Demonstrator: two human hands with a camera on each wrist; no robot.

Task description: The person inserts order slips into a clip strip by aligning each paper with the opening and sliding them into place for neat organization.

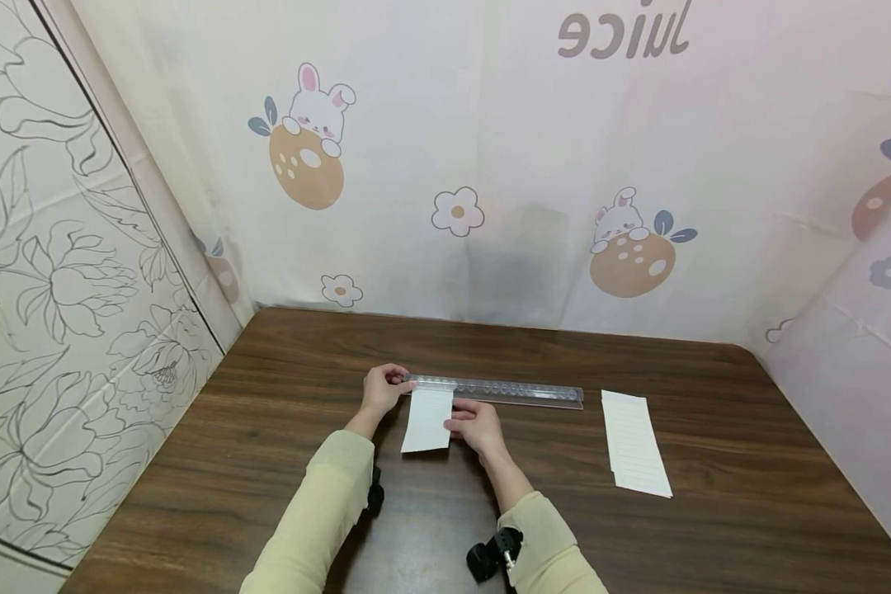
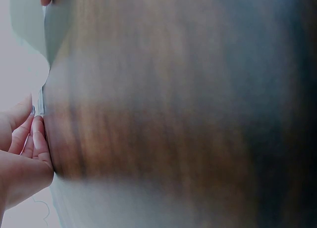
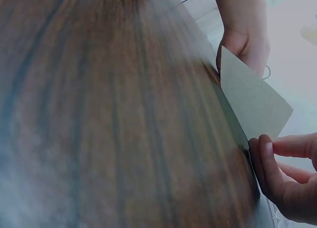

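Note:
A long clear plastic strip (image 1: 520, 393) with a row of rounded marks lies across the table. My left hand (image 1: 383, 389) pinches its left end between thumb and fingers, the thumb beside the top corner of a lined white paper (image 1: 427, 419). The paper's top edge meets the strip, and its lower end lifts off the table. With thumb and fingertips, my right hand (image 1: 479, 426) pinches the paper's right edge just below the strip. In the right wrist view the paper (image 3: 252, 97) stands tilted in front of the left hand. Whether it is one sheet or several, I cannot tell.
Another set of lined white papers (image 1: 635, 444) lies to the right on the brown wooden table (image 1: 735, 437). A curtain (image 1: 416, 148) printed with rabbits hangs behind the table's back edge. Black wrist cameras are strapped below both hands.

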